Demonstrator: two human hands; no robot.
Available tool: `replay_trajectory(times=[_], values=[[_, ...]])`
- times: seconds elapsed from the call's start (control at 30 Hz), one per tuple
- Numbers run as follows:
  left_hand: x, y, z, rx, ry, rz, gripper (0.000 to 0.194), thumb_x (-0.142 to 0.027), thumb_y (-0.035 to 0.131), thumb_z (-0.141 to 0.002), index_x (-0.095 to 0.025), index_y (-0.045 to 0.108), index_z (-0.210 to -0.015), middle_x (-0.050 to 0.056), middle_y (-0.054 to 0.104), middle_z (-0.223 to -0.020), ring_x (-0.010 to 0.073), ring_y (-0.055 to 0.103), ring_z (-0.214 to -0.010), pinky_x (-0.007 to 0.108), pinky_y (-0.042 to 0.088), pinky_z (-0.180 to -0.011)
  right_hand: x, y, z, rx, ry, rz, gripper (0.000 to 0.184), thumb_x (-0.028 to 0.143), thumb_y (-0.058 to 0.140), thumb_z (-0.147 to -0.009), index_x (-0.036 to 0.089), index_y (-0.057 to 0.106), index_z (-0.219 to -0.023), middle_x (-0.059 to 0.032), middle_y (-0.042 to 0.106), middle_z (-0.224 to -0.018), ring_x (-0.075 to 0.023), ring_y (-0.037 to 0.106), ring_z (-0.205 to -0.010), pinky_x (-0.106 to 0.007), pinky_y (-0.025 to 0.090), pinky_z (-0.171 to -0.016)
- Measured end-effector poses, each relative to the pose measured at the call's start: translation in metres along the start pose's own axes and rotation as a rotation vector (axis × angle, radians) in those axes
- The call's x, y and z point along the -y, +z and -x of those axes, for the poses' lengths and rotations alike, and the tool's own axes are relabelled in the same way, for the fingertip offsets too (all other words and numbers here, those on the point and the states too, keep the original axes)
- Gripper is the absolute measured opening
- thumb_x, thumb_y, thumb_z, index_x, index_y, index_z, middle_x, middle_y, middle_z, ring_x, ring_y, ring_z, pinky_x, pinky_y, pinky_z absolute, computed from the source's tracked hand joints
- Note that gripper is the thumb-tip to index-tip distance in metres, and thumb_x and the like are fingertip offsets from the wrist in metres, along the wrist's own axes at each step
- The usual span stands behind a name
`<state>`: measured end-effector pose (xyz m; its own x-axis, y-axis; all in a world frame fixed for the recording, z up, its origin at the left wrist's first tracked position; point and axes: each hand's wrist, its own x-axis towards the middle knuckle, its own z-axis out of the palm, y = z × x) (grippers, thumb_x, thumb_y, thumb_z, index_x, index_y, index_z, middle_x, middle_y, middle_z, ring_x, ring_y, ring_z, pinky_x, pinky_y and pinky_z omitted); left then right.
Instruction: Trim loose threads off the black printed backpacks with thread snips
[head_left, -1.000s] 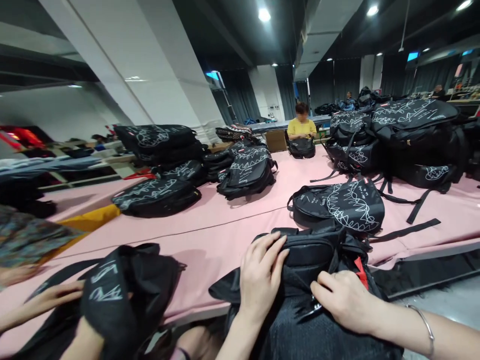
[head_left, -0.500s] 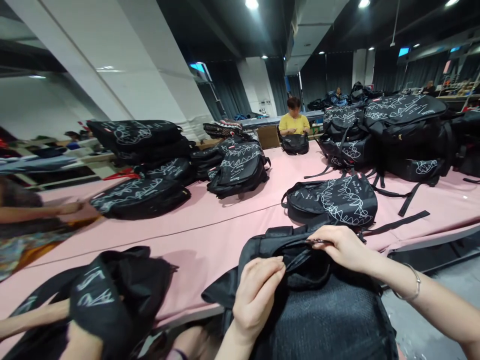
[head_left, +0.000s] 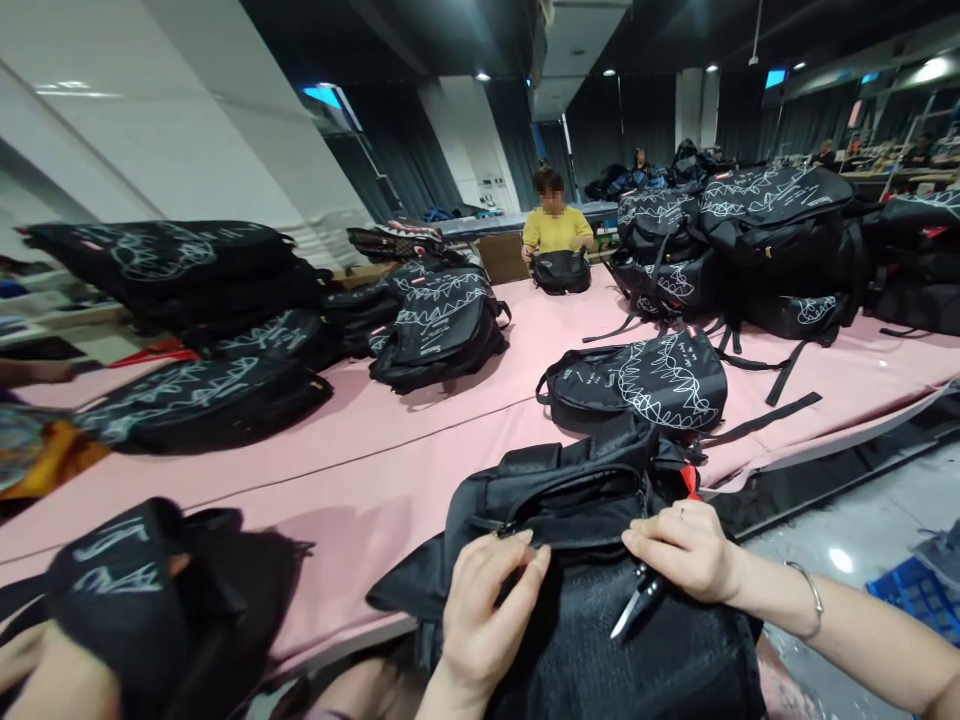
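A black backpack (head_left: 600, 640) lies in front of me at the table edge, its zipped top opening (head_left: 570, 510) facing up. My left hand (head_left: 491, 590) is closed on the near edge of that opening, beside the zipper. On the other side, my right hand (head_left: 682, 555) pinches the same edge. Thread snips (head_left: 634, 612) are held in that right hand too, their bright blade pointing down and left over the mesh panel. Something red (head_left: 689, 482) shows just behind my right fingers.
Beyond my backpack, another patterned backpack (head_left: 637, 380) lies on the pink table (head_left: 315, 500). Stacked backpacks stand at left (head_left: 172, 270) and right (head_left: 780, 230). A co-worker's hands handle a black bag (head_left: 172, 590) at lower left. Someone in yellow (head_left: 555, 230) sits across the table.
My right hand has come down from the far side of the opening to its near edge, and the snips' blade now shows. My left hand stays at the edge. The view has shifted right.
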<state>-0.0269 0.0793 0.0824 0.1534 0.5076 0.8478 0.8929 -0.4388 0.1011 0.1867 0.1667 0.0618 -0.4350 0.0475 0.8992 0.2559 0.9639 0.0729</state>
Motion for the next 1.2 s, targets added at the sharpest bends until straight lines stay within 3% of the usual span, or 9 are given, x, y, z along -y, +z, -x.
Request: replay_trajectory(times=[0.3, 0.4, 0.5, 0.6, 0.73, 0.8, 0.9, 1.07, 1.2], values=[[-0.001, 0.000, 0.009, -0.053, 0.091, -0.041, 0.022, 0.004, 0.061, -0.067, -0.016, 0.059, -0.076, 0.000, 0.058, -0.071, 0.0141, 0.060, -0.072, 0.031, 0.049, -0.069, 0.001, -0.004, 0.000, -0.002, -0.024, -0.046, 0.006, 0.008, 0.058, -0.080, 0.011, 0.062, -0.083, -0.0032, 0.067, -0.068, -0.0099, 0.060, -0.058, -0.022, 0.035, -0.044], [-0.008, -0.010, -0.007, 0.032, 0.094, -0.067, 0.020, 0.001, 0.059, -0.068, -0.015, 0.059, -0.081, 0.004, 0.058, -0.077, 0.0158, 0.058, -0.075, 0.032, 0.048, -0.071, 0.001, -0.005, -0.003, 0.062, -0.047, -0.061, 0.011, 0.008, 0.051, -0.084, 0.009, 0.062, -0.082, -0.0040, 0.066, -0.066, -0.0096, 0.059, -0.057, -0.022, 0.035, -0.043], [-0.022, -0.019, -0.036, 0.260, 0.061, -0.041, 0.024, -0.009, 0.049, -0.076, -0.016, 0.059, -0.096, 0.009, 0.060, -0.093, 0.0188, 0.058, -0.086, 0.034, 0.047, -0.077, 0.004, -0.006, -0.008, 0.147, -0.070, -0.077, 0.016, 0.009, 0.048, -0.085, 0.010, 0.063, -0.079, -0.0031, 0.064, -0.064, -0.0090, 0.054, -0.051, -0.022, 0.034, -0.041], [-0.038, -0.013, -0.066, 0.620, 0.044, -0.067, 0.032, -0.013, 0.037, -0.081, -0.017, 0.056, -0.107, 0.009, 0.064, -0.098, 0.0188, 0.060, -0.090, 0.032, 0.048, -0.076, 0.009, -0.006, -0.012, 0.197, -0.090, -0.091, 0.019, 0.012, 0.049, -0.085, 0.012, 0.062, -0.072, -0.0013, 0.061, -0.060, -0.0089, 0.048, -0.046, -0.023, 0.032, -0.040], [-0.046, 0.014, -0.091, 1.170, -0.043, -0.201, 0.034, -0.026, 0.030, -0.087, -0.015, 0.062, -0.092, 0.009, 0.068, -0.074, 0.0230, 0.065, -0.068, 0.033, 0.048, -0.059, 0.012, -0.009, -0.011, 0.263, -0.110, -0.127, 0.026, 0.012, 0.045, -0.086, 0.015, 0.061, -0.065, -0.0005, 0.058, -0.058, -0.0094, 0.043, -0.043, -0.025, 0.029, -0.039], [-0.046, 0.024, -0.095, 1.271, -0.026, -0.198, 0.038, -0.031, 0.029, -0.088, -0.015, 0.063, -0.080, 0.009, 0.067, -0.068, 0.0248, 0.065, -0.064, 0.033, 0.047, -0.056, 0.010, -0.012, -0.008, 0.281, -0.088, -0.127, 0.029, 0.012, 0.041, -0.087, 0.015, 0.061, -0.067, -0.0009, 0.056, -0.058, -0.0102, 0.044, -0.045, -0.025, 0.029, -0.040], [-0.050, 0.029, -0.088, 1.153, -0.001, -0.272, 0.037, -0.030, 0.029, -0.088, -0.015, 0.062, -0.079, 0.010, 0.067, -0.070, 0.0253, 0.064, -0.064, 0.034, 0.047, -0.057, 0.005, -0.014, -0.004, 0.280, -0.025, -0.110, 0.033, 0.014, 0.035, -0.090, 0.014, 0.062, -0.071, -0.0018, 0.055, -0.059, -0.0108, 0.044, -0.047, -0.024, 0.029, -0.041], [-0.057, 0.018, -0.059, 0.676, -0.098, -0.550, 0.039, -0.032, 0.033, -0.088, -0.010, 0.064, -0.078, 0.013, 0.067, -0.073, 0.0243, 0.063, -0.071, 0.041, 0.044, -0.081, 0.003, -0.012, -0.006, 0.271, 0.029, -0.118, 0.033, 0.016, 0.036, -0.090, 0.015, 0.060, -0.068, -0.0011, 0.054, -0.061, -0.0091, 0.044, -0.048, -0.022, 0.028, -0.041], [-0.052, 0.015, -0.045, 0.657, -0.079, -0.604, 0.044, -0.037, 0.036, -0.086, -0.005, 0.065, -0.083, 0.014, 0.066, -0.071, 0.0256, 0.062, -0.069, 0.043, 0.045, -0.080, 0.006, -0.005, -0.008, 0.295, -0.005, -0.105, 0.030, 0.014, 0.038, -0.088, 0.016, 0.058, -0.066, 0.0003, 0.051, -0.058, -0.0090, 0.042, -0.046, -0.022, 0.026, -0.041]])
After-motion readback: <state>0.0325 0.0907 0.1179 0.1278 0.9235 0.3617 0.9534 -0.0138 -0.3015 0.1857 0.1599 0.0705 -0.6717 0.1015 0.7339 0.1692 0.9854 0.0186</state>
